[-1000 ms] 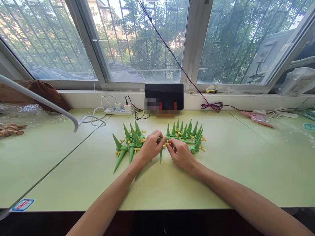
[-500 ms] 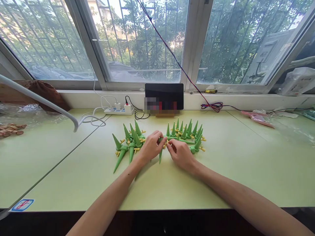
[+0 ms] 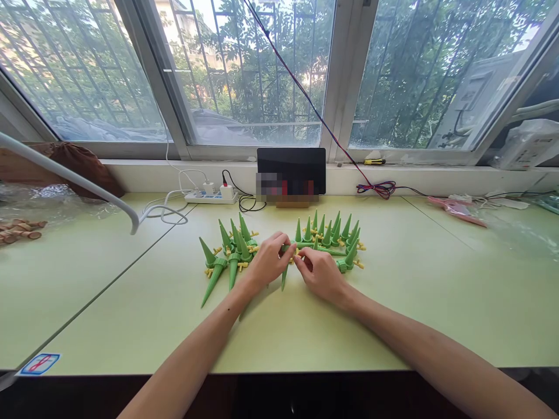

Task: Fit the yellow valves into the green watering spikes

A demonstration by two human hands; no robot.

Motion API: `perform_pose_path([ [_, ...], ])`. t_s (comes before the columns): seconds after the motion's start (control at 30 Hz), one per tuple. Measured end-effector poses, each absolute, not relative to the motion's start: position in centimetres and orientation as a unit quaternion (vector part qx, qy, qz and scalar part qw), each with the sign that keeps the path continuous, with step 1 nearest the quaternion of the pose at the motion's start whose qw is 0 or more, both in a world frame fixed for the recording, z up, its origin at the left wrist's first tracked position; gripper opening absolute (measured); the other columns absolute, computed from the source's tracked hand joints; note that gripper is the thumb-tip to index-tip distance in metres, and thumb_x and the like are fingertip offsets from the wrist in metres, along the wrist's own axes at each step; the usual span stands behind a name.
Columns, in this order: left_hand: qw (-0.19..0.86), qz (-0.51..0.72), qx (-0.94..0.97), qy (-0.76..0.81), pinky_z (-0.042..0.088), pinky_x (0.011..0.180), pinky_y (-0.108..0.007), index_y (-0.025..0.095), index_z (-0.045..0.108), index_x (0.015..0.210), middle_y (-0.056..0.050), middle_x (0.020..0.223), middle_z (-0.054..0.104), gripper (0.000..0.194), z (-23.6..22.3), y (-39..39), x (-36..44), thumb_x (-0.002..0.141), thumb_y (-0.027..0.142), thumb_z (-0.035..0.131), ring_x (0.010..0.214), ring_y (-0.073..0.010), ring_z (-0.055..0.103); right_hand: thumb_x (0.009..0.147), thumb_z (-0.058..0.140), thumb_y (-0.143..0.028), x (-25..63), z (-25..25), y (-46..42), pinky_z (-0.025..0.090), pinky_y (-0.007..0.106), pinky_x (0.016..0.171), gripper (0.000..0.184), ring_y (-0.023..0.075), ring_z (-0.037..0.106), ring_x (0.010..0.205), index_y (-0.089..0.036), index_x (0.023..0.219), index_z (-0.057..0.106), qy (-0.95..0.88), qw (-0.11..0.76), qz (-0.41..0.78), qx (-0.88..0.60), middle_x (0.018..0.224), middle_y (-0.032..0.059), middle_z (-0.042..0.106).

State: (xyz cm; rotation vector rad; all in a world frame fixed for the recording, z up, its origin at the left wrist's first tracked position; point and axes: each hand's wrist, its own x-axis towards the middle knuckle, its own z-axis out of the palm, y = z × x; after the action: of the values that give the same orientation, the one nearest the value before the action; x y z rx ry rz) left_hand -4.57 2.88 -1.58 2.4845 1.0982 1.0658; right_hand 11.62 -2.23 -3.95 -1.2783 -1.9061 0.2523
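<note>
My left hand (image 3: 274, 256) is closed around a green plant watering spike, the fingers hiding much of it. My right hand (image 3: 322, 270) meets it at the fingertips, pinching a small yellow valve (image 3: 297, 252) that is mostly covered. Below the fingers a green tip (image 3: 285, 278) points down. Left of my left hand lie several green spikes (image 3: 213, 283) with yellow valves, some pointing at me, others upright. Behind and right of my right hand more green spikes (image 3: 335, 233) stand close together, one lying sideways.
A tablet (image 3: 292, 166) on a wooden stand leans at the sill. Left of it are a power strip (image 3: 212, 198) and cables. Bundled wires (image 3: 379, 188) and a yellow cutter (image 3: 374, 162) lie to the right. A white curved arm (image 3: 78, 177) crosses the left side.
My right fingertips have shifted very slightly left, toward my left hand. The rest looks the same.
</note>
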Motion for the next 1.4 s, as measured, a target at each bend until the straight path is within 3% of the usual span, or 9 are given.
perform_pose_path([
  [1.4, 0.111, 0.391, 0.845, 0.347, 0.035, 0.062, -0.026, 0.018, 0.048, 0.071, 0.001, 0.071, 0.052, 0.026, -1.30, 2.62, -4.58, 0.095, 0.027, 0.048, 0.064, -0.0115, 0.044, 0.100, 0.041, -0.032, 11.74, -4.39, -1.82, 0.026, 0.026, 0.054, 0.039, 0.0117, 0.036, 0.052, -0.020, 0.063, 0.036, -0.753, 0.423, 0.133, -0.487, 0.058, -0.0025, 0.045],
])
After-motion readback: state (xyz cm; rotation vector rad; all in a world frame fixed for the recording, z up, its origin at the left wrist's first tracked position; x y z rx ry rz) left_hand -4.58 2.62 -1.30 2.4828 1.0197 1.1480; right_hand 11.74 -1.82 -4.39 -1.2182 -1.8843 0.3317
